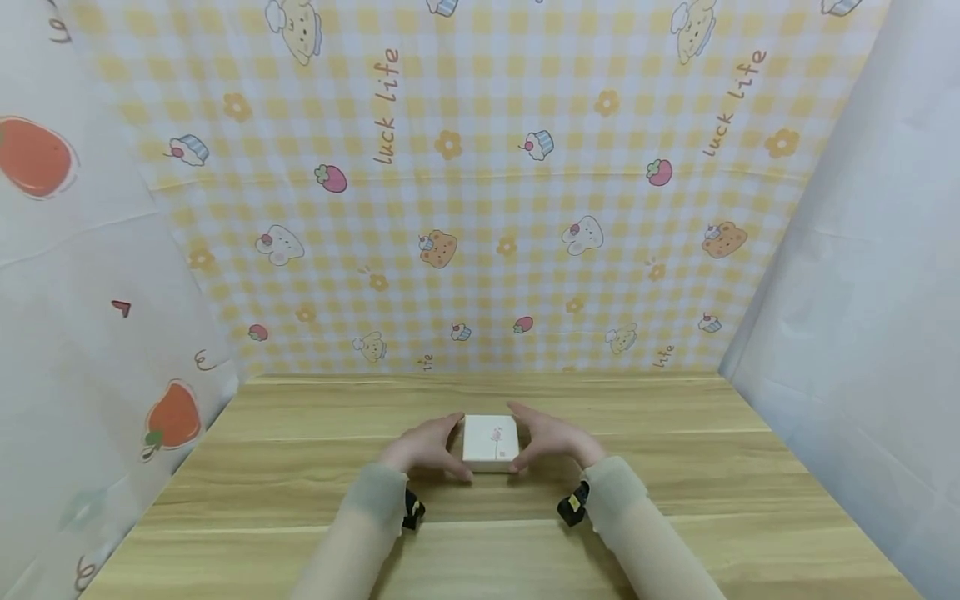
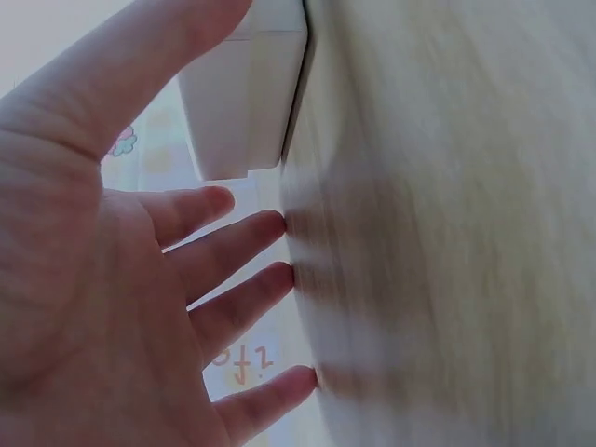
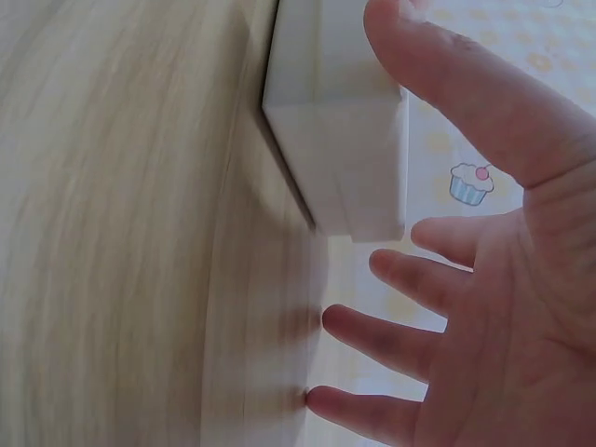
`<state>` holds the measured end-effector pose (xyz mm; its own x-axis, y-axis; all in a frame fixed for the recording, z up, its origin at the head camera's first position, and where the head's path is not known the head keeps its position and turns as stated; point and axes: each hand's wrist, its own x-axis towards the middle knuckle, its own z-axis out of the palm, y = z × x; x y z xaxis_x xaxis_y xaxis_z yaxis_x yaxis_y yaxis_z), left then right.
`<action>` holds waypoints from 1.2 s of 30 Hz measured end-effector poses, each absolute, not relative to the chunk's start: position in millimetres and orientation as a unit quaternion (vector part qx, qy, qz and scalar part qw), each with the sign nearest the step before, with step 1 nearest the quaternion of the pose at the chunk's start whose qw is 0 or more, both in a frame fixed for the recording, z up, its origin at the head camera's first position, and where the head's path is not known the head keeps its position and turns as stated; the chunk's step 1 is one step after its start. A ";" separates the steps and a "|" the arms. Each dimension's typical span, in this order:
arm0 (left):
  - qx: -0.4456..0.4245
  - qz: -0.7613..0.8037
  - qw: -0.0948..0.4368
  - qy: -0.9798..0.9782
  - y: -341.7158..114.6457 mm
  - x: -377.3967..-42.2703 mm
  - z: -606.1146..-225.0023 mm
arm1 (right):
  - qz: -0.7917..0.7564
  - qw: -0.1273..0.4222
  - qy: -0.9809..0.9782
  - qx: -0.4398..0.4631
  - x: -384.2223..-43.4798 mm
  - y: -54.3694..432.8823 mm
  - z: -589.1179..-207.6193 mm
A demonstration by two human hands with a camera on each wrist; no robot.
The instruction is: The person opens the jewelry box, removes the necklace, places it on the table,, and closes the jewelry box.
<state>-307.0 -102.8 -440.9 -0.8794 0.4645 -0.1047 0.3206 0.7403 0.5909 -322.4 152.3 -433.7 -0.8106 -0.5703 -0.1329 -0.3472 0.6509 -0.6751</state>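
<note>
A small white box (image 1: 486, 440) with a pink flower printed on its lid lies flat on the wooden table. My left hand (image 1: 426, 444) is spread at its left side, and my right hand (image 1: 553, 437) at its right side. In the left wrist view, the thumb passes in front of the box (image 2: 244, 102) while the other fingers are apart from it, near the tabletop. The right wrist view has the box (image 3: 349, 154) beside the right thumb, the fingers spread and loosely straight. Whether either thumb touches the box cannot be told. Neither hand grips it.
The wooden table (image 1: 495, 558) reaches back to a yellow checked cloth (image 1: 480, 200) with cartoon prints. White cloths hang along the left side (image 1: 90, 275) and right side (image 1: 862, 317). A dark wrist camera (image 1: 573, 504) is strapped under the right sleeve, another (image 1: 412, 510) under the left.
</note>
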 end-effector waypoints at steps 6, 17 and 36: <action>0.200 0.257 0.121 0.938 -101.8 -307.6 -439.6 | -0.343 0.168 0.887 -0.259 -322.7 143.7 -433.2; 0.201 0.237 0.116 0.943 -100.4 -308.0 -444.9 | -0.329 0.164 0.893 -0.261 -327.0 139.5 -435.5; 0.198 0.245 0.113 0.942 -102.0 -314.1 -448.0 | -0.314 0.159 0.896 -0.271 -331.1 137.2 -433.9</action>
